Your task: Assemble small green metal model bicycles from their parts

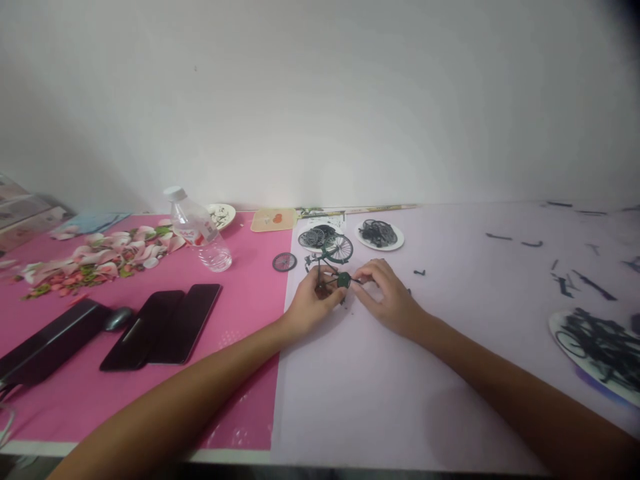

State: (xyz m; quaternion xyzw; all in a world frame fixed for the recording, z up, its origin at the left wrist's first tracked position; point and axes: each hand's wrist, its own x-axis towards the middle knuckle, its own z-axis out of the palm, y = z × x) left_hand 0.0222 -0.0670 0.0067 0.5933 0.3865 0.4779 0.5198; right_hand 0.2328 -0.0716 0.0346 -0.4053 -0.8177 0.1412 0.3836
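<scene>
A small dark green model bicycle is held over the lilac mat by my left hand, whose fingers and thumb are closed on its frame. One spoked wheel shows at its far end. My right hand pinches a thin dark part against the bicycle's green round piece. Whether that part is joined to the bicycle I cannot tell. A loose spoked wheel lies to the left, on the pink mat. Just right of my right hand is a small black piece.
Plates of black wheels stand behind my hands. A plate of black parts is at the right, with loose parts near it. On the left are a plastic bottle, petals, two phones and a black box.
</scene>
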